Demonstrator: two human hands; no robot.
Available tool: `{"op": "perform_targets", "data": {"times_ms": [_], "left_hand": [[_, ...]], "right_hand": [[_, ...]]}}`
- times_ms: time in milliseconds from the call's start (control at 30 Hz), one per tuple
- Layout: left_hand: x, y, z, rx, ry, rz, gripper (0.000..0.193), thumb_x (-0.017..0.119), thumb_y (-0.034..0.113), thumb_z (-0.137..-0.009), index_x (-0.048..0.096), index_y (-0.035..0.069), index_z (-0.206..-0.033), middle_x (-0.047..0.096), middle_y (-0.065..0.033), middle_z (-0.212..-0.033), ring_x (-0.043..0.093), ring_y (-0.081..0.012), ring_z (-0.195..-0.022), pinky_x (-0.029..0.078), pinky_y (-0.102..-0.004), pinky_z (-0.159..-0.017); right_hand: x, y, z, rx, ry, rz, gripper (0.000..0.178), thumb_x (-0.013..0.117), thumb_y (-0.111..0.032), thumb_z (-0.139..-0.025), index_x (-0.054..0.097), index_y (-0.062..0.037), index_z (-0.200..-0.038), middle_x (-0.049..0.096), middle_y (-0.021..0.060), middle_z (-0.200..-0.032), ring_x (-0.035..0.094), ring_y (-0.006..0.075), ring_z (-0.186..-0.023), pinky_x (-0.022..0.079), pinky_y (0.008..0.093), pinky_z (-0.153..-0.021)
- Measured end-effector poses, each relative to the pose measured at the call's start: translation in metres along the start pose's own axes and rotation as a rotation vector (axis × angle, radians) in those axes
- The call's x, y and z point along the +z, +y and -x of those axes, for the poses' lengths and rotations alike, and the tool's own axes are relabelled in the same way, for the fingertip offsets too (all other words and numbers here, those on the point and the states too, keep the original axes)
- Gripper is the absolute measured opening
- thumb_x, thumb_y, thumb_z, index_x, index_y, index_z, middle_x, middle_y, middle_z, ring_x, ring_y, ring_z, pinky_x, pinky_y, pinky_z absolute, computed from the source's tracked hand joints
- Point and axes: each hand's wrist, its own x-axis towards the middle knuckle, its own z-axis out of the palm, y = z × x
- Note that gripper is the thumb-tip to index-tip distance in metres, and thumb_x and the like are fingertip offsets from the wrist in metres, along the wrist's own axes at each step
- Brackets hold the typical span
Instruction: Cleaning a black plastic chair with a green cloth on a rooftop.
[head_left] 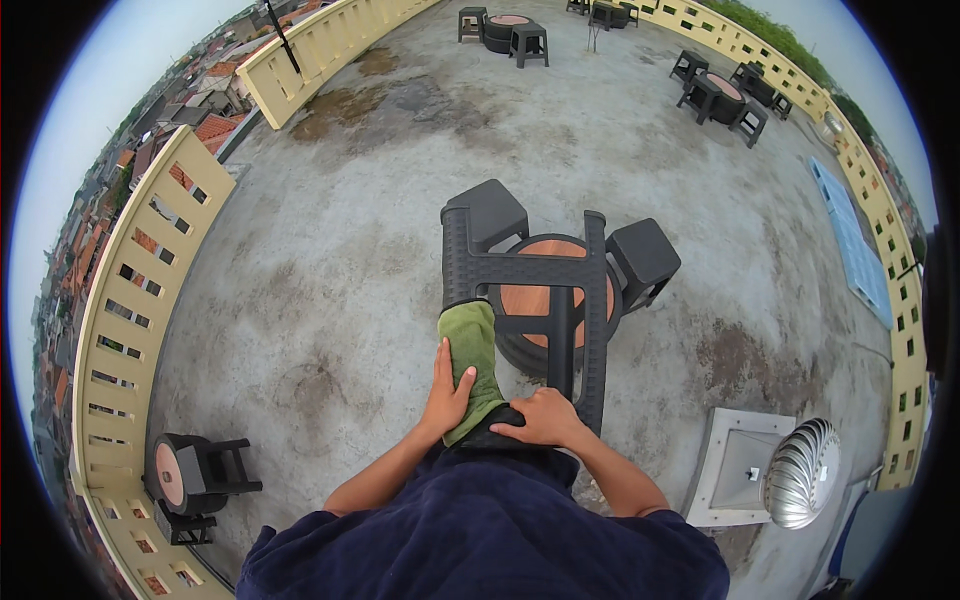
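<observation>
A dark grey plastic stool point(520, 268) is tilted in front of me, its legs and crossbars pointing away and its near end close to my body. A green cloth point(468, 350) lies along its left side. My left hand point(446, 398) is on the cloth, with the thumb on top and the fingers along the outer edge, pressing it to the stool. My right hand point(543, 416) grips the stool's near end, next to the cloth's lower edge. Behind the stool stands a round black table point(543, 247) with a wood-coloured top, partly hidden by the crossbars.
Two more stools point(642, 258) point(490, 212) flank the table. A metal turbine vent point(803, 472) stands on a white base at the right. Yellow parapets point(150, 270) edge the concrete roof. Further table sets point(718, 97) and a blue pallet point(850, 240) stand farther off.
</observation>
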Motion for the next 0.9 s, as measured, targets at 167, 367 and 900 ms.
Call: {"op": "perform_targets", "data": {"times_ms": [167,367,900], "left_hand": [[-0.018,0.012,-0.1,0.056,-0.017,-0.057,0.076,0.052,0.036,-0.098,0.013,0.001,-0.154,0.015,-0.0303,-0.156,0.018,-0.0411,-0.146,0.021,-0.0416,-0.118],[-0.012,0.049,-0.276,0.221,-0.076,-0.13,0.076,0.051,0.046,-0.097,0.02,0.007,-0.154,0.014,-0.0237,-0.16,0.018,-0.0358,-0.148,0.023,-0.0388,-0.117],[0.053,0.019,-0.209,0.252,-0.669,0.138,0.073,0.049,0.031,-0.101,0.011,-0.003,-0.153,0.019,-0.0278,-0.157,0.018,-0.0369,-0.147,0.019,-0.0389,-0.118]], "right_hand": [[-0.008,-0.003,-0.015,0.021,-0.02,0.003,0.07,0.051,-0.068,-0.087,0.069,-0.0007,-0.092,0.066,0.021,-0.067,0.065,0.0397,-0.074,0.051,0.0444,-0.078],[-0.026,-0.003,-0.034,0.107,0.11,0.004,0.069,0.052,-0.067,-0.088,0.068,0.0005,-0.087,0.063,0.0224,-0.064,0.064,0.0398,-0.071,0.051,0.0453,-0.075],[-0.037,0.038,-0.062,0.726,0.343,-0.096,0.06,0.058,-0.061,-0.087,0.067,-0.0021,-0.078,0.063,0.0196,-0.061,0.066,0.0377,-0.065,0.054,0.0463,-0.067]]}}
